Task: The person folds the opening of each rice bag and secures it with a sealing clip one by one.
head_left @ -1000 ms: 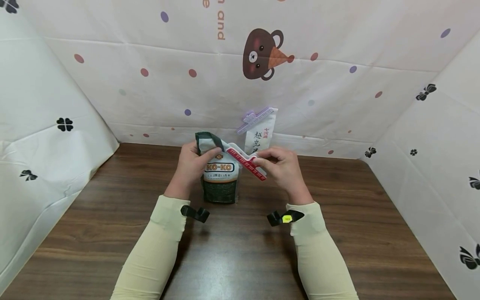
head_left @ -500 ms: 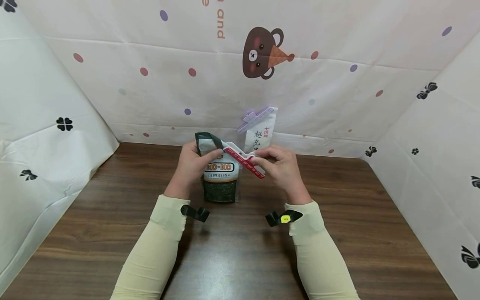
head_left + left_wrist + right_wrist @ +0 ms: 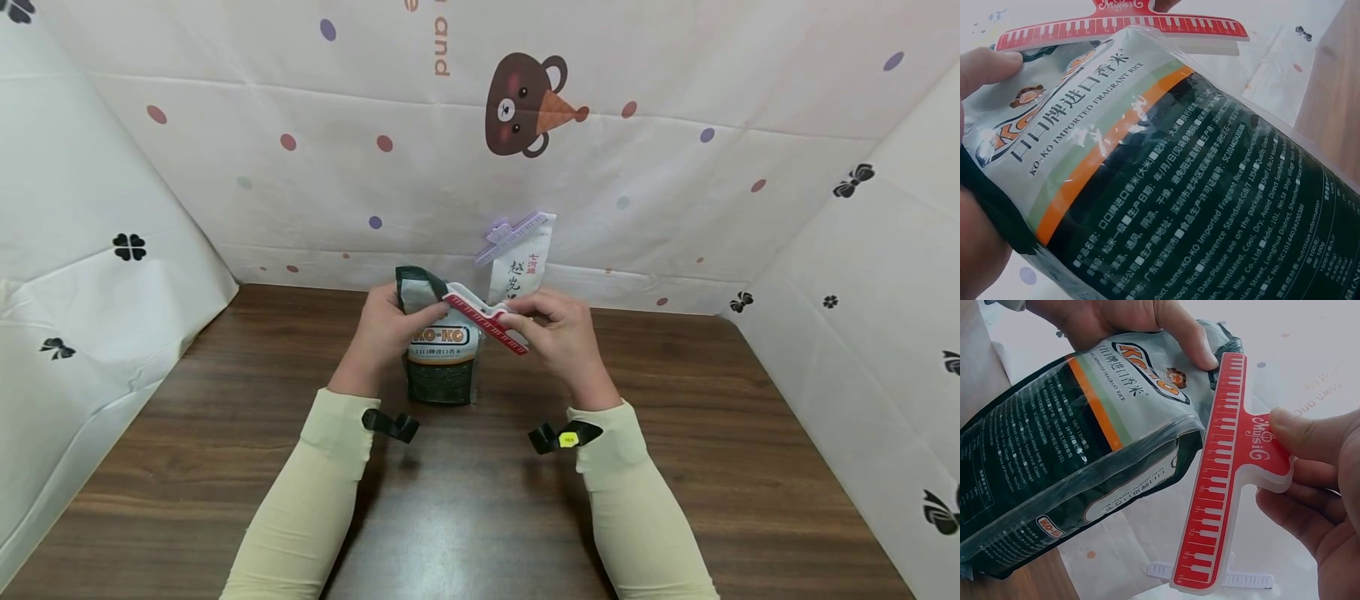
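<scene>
A green and white KO-KO rice bag (image 3: 441, 379) stands upright on the table, its top folded over. My left hand (image 3: 381, 333) grips the upper left of this bag, thumb (image 3: 988, 69) across the front. A red and white clip with a piano-key pattern (image 3: 1213, 469) slants along the bag's upper right edge. Thumb and fingers of my right hand (image 3: 558, 333) pinch the clip's handle (image 3: 1266, 450). Whether the clip's jaws bite on the bag cannot be made out. Most of the left fingers are hidden behind the bag.
Behind the right hand stands a white bag with Chinese lettering (image 3: 517, 271), its top held by a purple clip (image 3: 512, 237). A printed cloth (image 3: 675, 225) rises along the back of the brown wooden table (image 3: 480, 517), with white cloth at both sides.
The red clip and my right hand have shifted slightly left and up, toward the bag. The bag's top has leaned a little to the right, with the left hand following.
</scene>
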`<move>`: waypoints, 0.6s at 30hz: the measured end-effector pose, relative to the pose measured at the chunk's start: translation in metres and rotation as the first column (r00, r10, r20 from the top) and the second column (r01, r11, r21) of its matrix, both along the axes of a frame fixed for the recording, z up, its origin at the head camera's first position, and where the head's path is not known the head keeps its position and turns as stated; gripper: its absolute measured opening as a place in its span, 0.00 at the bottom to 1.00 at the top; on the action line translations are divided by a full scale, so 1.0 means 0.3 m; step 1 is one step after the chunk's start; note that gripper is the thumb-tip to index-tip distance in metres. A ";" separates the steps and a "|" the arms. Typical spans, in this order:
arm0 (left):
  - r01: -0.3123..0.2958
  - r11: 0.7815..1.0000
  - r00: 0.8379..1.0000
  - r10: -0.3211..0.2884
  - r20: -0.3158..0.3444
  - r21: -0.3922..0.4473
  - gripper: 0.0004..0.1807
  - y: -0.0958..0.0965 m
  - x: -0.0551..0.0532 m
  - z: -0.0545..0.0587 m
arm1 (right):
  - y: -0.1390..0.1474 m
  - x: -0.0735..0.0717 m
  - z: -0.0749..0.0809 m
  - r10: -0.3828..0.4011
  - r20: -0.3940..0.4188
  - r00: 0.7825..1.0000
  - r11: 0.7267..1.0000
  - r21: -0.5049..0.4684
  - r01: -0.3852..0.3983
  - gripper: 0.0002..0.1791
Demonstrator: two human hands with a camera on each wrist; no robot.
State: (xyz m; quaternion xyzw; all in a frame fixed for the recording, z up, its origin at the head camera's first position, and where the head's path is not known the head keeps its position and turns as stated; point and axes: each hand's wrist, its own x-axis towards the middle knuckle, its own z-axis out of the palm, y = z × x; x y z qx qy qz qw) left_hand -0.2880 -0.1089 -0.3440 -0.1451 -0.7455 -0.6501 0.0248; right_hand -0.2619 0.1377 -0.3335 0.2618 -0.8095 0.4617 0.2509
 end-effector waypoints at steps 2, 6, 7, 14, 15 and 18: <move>0.003 1.000 1.000 -0.003 -0.003 -0.006 0.17 -0.001 -0.002 -0.001 | -0.001 -0.001 0.002 0.002 -0.016 1.000 1.000 0.004 -0.002 0.08; 0.014 1.000 1.000 -0.014 -0.018 -0.017 0.16 -0.003 -0.002 -0.001 | -0.003 -0.002 0.003 0.008 -0.034 0.999 1.000 0.007 -0.008 0.08; 0.017 1.000 0.999 -0.018 -0.027 -0.022 0.16 -0.003 -0.003 -0.001 | -0.003 -0.003 0.003 0.008 -0.036 0.999 1.000 0.006 -0.008 0.08; 0.031 0.998 0.995 -0.035 -0.091 -0.048 0.13 0.003 -0.002 0.002 | -0.007 -0.005 -0.002 0.018 -0.055 0.998 1.000 -0.012 -0.019 0.08; 0.033 0.998 0.995 -0.038 -0.096 -0.054 0.13 0.003 -0.002 0.001 | -0.007 -0.005 -0.002 0.016 -0.062 0.998 1.000 -0.010 -0.017 0.08; 0.041 0.997 0.993 -0.048 -0.104 -0.069 0.13 0.005 -0.002 0.001 | -0.009 -0.007 -0.005 0.016 -0.081 0.997 1.000 -0.005 -0.016 0.08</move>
